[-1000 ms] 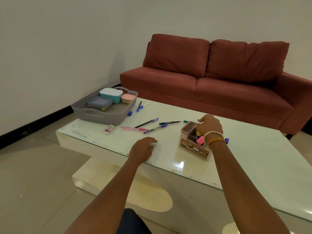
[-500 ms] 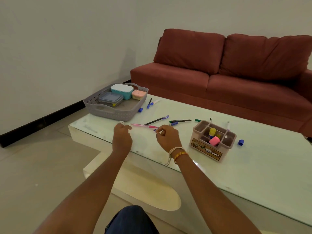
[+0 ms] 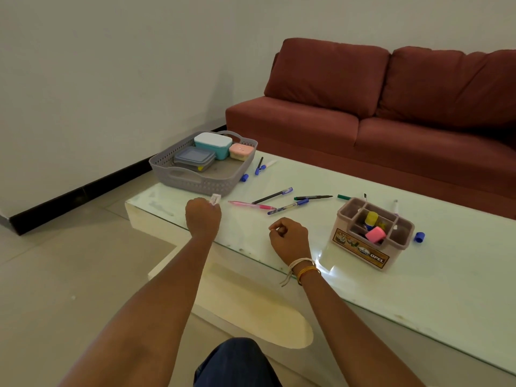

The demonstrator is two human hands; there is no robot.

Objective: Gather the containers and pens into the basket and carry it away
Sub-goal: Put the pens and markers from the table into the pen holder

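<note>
I see the left hand (image 3: 203, 216) just left of centre frame, fingers curled round a small white eraser-like piece (image 3: 215, 199) that pokes out above the knuckles. The right hand (image 3: 289, 235) sits at centre, fingers curled in with thumb and forefinger pinched together — whether anything is between them I cannot tell.

The grey basket (image 3: 195, 183) stands on the glass table (image 3: 446, 297) above and left of the hands, at the table's far left corner. Inside it lie a teal container with a white lid (image 3: 213, 144), a small pink container (image 3: 241, 151) beside it, and a flat clear box with a grey lid (image 3: 194, 158).

Pens lie loose between basket and organizer — a pink pen (image 3: 251, 205), a black pen with a blue cap (image 3: 273, 195), a blue pen (image 3: 289, 206), a black marker (image 3: 312, 197). The beige desk organizer (image 3: 363, 247) stands right of centre, a blue cap (image 3: 418, 236) just beside it.
</note>
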